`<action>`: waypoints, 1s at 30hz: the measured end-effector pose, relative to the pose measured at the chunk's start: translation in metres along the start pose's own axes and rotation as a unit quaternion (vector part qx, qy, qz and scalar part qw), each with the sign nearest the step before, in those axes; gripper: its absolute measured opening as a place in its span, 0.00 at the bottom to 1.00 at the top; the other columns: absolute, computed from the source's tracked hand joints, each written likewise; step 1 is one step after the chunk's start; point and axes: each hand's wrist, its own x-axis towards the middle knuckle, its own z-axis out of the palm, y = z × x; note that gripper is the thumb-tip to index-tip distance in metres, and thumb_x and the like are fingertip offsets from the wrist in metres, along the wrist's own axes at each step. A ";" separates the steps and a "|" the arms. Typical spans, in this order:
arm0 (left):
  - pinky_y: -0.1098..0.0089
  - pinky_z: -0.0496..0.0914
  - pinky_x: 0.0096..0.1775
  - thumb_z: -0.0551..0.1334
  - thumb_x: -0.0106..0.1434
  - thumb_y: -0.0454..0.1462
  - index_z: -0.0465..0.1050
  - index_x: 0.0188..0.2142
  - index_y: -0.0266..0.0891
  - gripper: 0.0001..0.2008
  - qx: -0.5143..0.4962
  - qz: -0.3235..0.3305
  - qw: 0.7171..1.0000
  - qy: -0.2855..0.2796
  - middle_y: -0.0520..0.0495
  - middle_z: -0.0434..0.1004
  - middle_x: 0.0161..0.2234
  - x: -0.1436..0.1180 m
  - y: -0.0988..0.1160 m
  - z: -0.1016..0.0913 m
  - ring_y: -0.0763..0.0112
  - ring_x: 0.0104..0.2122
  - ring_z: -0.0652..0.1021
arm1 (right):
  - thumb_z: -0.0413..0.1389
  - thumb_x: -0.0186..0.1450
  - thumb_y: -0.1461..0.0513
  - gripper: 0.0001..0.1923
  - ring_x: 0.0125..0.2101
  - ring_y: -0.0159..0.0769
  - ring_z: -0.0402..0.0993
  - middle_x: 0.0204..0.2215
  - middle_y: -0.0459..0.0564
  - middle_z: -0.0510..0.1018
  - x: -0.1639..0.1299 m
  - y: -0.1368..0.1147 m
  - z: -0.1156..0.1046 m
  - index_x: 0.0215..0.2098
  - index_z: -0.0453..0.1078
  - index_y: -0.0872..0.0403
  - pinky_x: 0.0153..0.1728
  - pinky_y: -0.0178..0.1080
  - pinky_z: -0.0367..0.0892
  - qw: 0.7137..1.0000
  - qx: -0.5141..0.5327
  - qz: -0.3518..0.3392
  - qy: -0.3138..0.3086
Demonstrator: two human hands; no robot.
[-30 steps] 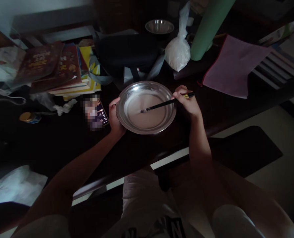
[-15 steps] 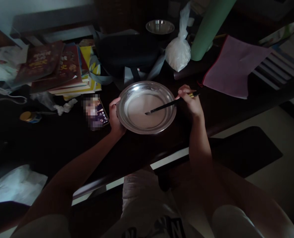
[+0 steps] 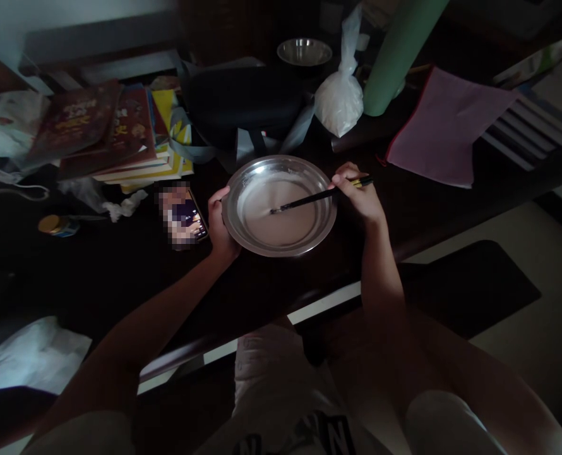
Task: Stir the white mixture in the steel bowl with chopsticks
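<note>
A round steel plate point(image 3: 281, 248) holding pale white batter sits on the dark table. My left hand point(image 3: 219, 222) grips its left rim. My right hand point(image 3: 359, 197) holds dark chopsticks point(image 3: 309, 200) at their far end, beside the plate's right rim; their tips rest in the batter near the plate's middle left. A knotted clear bag of white powder point(image 3: 340, 101) stands just behind the plate.
A lit phone point(image 3: 186, 218) lies left of the plate. A stack of books point(image 3: 115, 129), a dark bag point(image 3: 243, 101), a small steel bowl point(image 3: 304, 52), a green roll point(image 3: 394, 57) and a pink pouch point(image 3: 442, 126) crowd the table's back. The table edge runs just below the plate.
The chopstick tips swung right across the batter, then back to the left. My right hand moved with them; my left hand stayed on the rim.
</note>
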 end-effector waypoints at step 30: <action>0.45 0.82 0.76 0.75 0.81 0.63 0.88 0.58 0.48 0.24 -0.008 -0.006 1.000 0.003 0.41 0.93 0.62 0.000 0.001 0.002 0.48 0.66 0.88 | 0.77 0.68 0.26 0.33 0.50 0.51 0.81 0.34 0.47 0.74 0.001 0.003 -0.003 0.30 0.85 0.41 0.70 0.64 0.78 1.000 -0.009 -0.006 0.002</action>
